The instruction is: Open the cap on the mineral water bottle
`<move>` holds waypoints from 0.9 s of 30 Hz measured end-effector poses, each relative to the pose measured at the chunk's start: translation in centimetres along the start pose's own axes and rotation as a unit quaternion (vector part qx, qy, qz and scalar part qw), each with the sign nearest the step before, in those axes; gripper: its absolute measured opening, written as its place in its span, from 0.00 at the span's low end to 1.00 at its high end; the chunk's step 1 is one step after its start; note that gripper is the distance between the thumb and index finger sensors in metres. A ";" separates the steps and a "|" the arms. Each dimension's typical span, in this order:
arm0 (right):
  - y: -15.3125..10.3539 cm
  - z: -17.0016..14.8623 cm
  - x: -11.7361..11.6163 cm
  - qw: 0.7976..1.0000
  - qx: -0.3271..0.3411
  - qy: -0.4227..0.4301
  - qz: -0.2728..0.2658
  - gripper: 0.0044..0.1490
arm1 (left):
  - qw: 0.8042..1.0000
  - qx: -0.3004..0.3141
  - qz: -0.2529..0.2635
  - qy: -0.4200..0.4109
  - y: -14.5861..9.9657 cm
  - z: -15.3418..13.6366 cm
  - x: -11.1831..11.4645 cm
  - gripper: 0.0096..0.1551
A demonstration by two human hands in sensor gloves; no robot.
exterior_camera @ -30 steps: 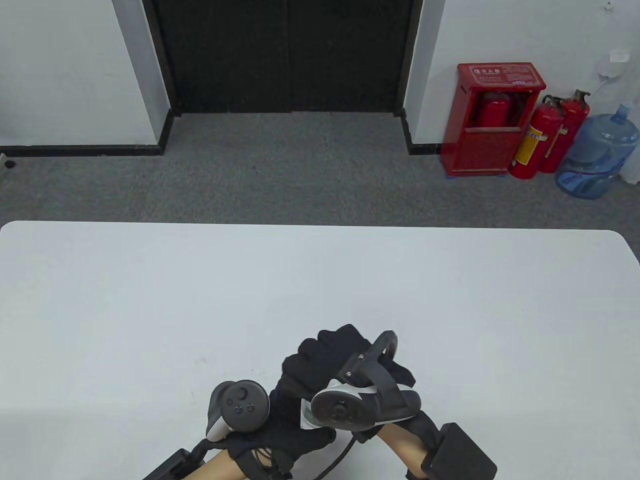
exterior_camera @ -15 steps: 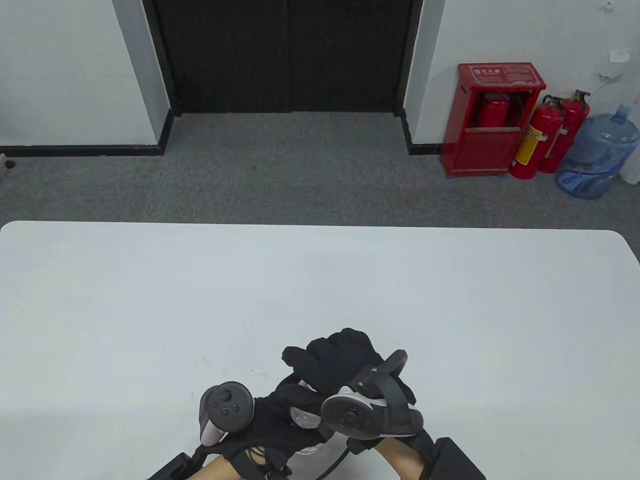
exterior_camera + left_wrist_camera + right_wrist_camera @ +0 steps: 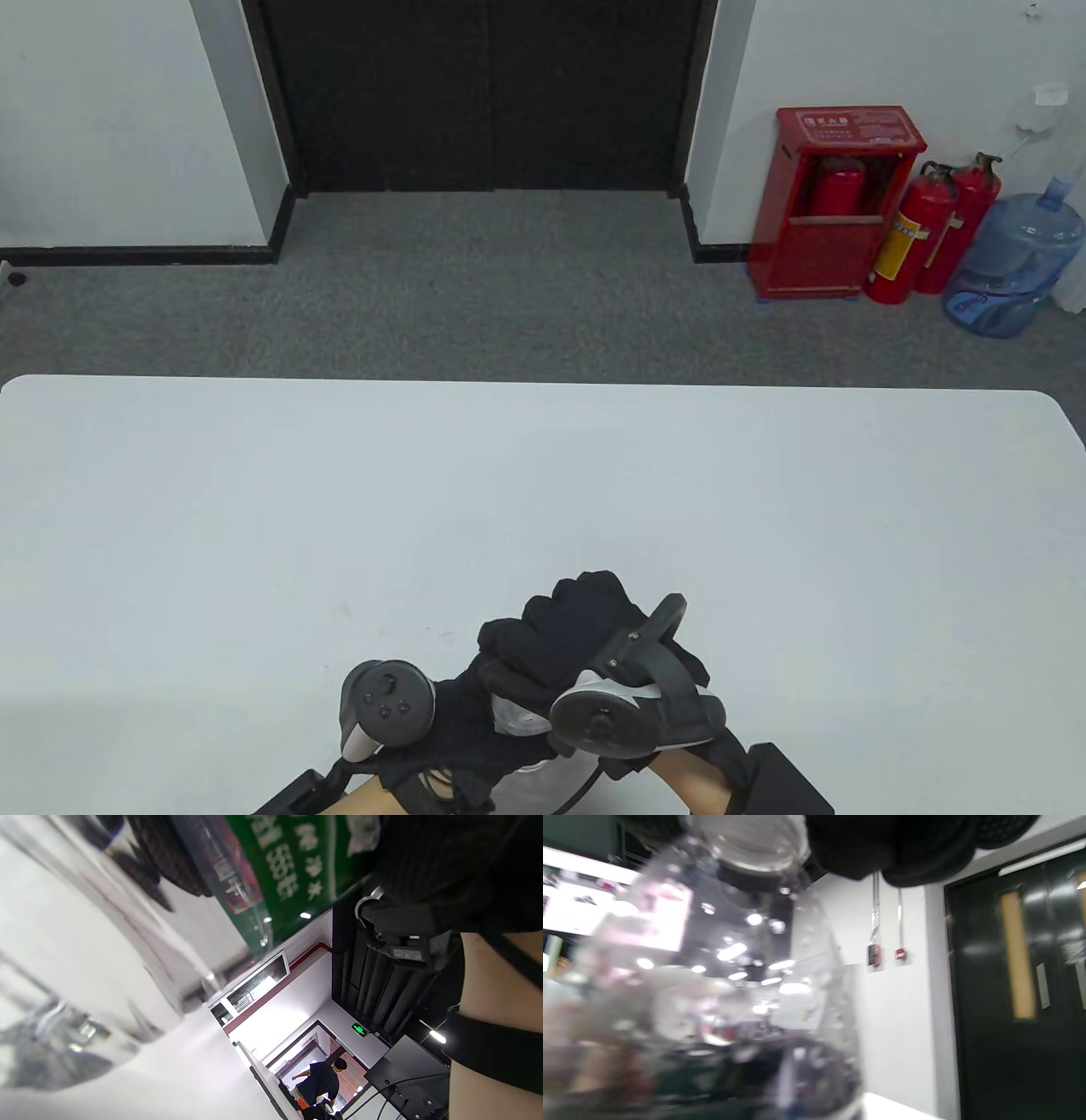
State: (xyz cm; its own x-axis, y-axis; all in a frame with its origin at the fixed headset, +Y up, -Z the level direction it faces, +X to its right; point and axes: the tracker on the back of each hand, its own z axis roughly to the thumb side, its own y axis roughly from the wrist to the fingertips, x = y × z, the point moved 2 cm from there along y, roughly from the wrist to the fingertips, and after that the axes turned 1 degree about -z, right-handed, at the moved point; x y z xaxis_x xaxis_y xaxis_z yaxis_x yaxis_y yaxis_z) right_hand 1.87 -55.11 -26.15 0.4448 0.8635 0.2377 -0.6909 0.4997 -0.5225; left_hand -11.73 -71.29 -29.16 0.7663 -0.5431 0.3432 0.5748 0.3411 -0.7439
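Note:
A clear mineral water bottle (image 3: 519, 720) stands near the table's front edge and is mostly hidden by both hands. My left hand (image 3: 462, 717) grips its body. In the left wrist view the bottle (image 3: 106, 942) and its green label (image 3: 297, 861) fill the frame. My right hand (image 3: 564, 628) curls over the bottle's top from above. In the right wrist view the bottle's shoulder (image 3: 734, 1005) and neck ring (image 3: 746, 840) show, with my right fingers (image 3: 891, 844) closed around the top. The cap itself is hidden under those fingers.
The white table (image 3: 543, 492) stretches away from the hands. Beyond its far edge are grey carpet, a black door, a red extinguisher cabinet (image 3: 836, 199), two extinguishers and a blue water jug (image 3: 1010, 263).
My right hand has shifted slightly nearer and to the right and turned over the bottle top. My left hand has shifted a little to the left, still around the bottle.

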 end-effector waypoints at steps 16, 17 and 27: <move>-0.2 -0.4 -0.2 0.999 -0.001 -0.015 -0.039 0.32 | 1.000 -0.018 0.002 -0.023 -0.1 -0.6 0.2 0.61; -0.2 -0.4 -0.2 0.999 0.000 0.001 -0.034 0.32 | 1.000 -0.019 0.003 -0.023 -0.1 -0.6 0.2 0.61; -0.3 -0.6 0.5 0.999 0.019 0.048 -0.009 0.33 | 0.999 -0.019 0.012 -0.030 -0.2 -0.4 0.1 0.61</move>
State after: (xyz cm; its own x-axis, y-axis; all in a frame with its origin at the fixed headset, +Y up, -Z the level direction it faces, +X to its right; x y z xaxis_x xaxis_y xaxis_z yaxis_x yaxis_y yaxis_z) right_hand 2.66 -54.91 -26.35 0.5089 0.8446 0.1663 -0.7021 0.5190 -0.4876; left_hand -11.85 -71.69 -29.21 0.7963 -0.4880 0.3575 0.5453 0.3232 -0.7735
